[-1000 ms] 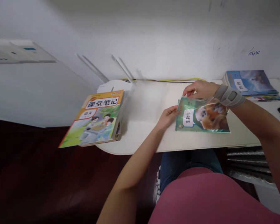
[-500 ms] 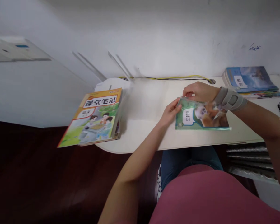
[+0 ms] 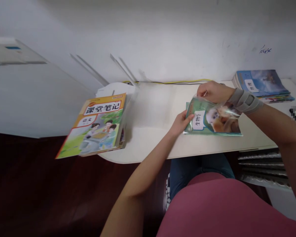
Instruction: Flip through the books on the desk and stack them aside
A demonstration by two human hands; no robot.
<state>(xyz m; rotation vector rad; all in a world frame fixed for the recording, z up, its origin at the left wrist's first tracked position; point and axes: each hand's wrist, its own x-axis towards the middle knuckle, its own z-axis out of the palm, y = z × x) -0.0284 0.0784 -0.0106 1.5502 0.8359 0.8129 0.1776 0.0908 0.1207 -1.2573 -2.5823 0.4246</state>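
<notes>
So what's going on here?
A person seated at a white desk is handling a green biology book in clear plastic. Their left hand holds the book's left edge, while their right hand, in a wrist brace, pinches the plastic along the top. A class-notes book lies at the desk's left end, and a stack of books sits at the far right.

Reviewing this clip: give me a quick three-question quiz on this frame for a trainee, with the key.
1. Which hand wears the grey wrist brace?
2. True or false: the yellow-and-green notes book lies wholly within the edge of the white desk.
3. Fill in the blank: the green biology book at the left hand shows a ____ on its cover.

Key:
1. The right hand.
2. False: it overhangs the desk's edge.
3. Monkey.
</notes>
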